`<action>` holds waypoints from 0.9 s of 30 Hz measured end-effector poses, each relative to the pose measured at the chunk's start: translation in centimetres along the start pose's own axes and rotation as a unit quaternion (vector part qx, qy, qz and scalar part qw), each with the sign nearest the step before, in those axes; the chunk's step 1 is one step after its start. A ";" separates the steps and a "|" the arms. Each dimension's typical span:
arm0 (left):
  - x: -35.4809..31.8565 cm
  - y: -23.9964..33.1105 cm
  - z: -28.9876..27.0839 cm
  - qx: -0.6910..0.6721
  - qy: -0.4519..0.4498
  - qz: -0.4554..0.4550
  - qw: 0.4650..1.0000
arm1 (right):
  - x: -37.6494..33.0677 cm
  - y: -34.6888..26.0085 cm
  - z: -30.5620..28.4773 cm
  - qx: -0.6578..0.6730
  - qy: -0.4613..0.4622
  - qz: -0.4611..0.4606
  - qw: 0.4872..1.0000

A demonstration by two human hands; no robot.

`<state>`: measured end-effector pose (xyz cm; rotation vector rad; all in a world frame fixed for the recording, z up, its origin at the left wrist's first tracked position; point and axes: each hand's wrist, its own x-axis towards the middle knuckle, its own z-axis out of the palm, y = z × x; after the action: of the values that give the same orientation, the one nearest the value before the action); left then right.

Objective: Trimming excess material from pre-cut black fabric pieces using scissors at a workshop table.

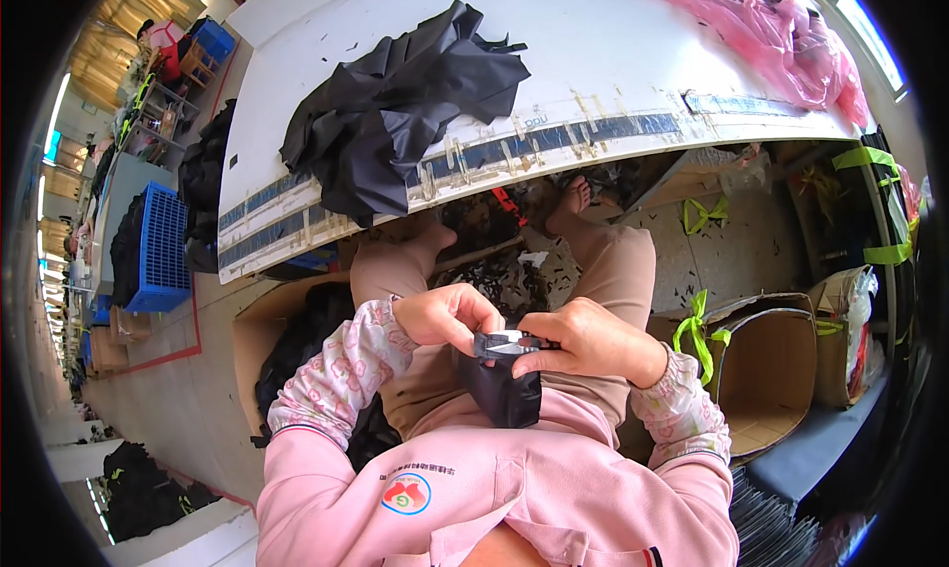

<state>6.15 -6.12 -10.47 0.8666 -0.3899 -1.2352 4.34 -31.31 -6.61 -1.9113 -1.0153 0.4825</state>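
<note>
While seated below white table [613, 63], left hand [447, 315] and right hand [583, 340] both pinching small black fabric piece [504, 379], scissors blades [509, 347] at its top; trimming midway, black fabric heap [395, 102] waiting.

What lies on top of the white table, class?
A heap of black fabric lies on the white table, drooping over its taped front edge, with pink plastic sheeting at the far right corner. Whatever the heap covers is hidden.

The small black piece [504, 374] pinched between both hands is thin fabric with a slight sheen. The black pile [395, 112] at 12 o'clock is matt, crinkly cloth. The white table [613, 43] is smooth and glossy. Pink plastic sheeting [781, 43] at 1 o'clock is shiny; the box [766, 369] at 3 is plain cardboard.
</note>
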 end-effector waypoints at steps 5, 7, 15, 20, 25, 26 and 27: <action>-0.1 -0.3 -0.1 0.009 -0.008 -0.029 0.999 | 0.2 0.0 0.1 0.000 -0.014 -0.007 1.000; 0.0 -0.3 -0.1 0.013 -0.015 -0.037 0.999 | 0.1 0.1 0.1 -0.001 -0.024 -0.001 1.000; 0.4 -0.5 0.0 0.022 -0.038 -0.045 0.998 | 0.1 0.1 0.2 0.020 -0.039 -0.011 0.999; 0.6 -0.4 0.3 0.019 -0.044 -0.056 0.997 | 0.2 0.2 0.3 0.023 -0.047 -0.016 0.999; 0.5 -0.2 0.3 0.022 -0.025 -0.087 0.996 | -0.2 0.7 0.2 0.005 -0.052 -0.004 0.999; 0.4 -0.2 0.3 0.022 -0.025 -0.087 0.996 | -0.4 0.8 0.1 0.006 -0.052 -0.004 0.999; 0.4 -0.2 0.3 0.019 -0.018 -0.083 0.996 | -0.6 0.9 0.0 0.010 -0.041 0.003 0.999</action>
<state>5.90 -6.59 -10.48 0.9254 -0.3764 -1.4027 4.40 -32.00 -7.47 -1.8907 -1.0558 0.5765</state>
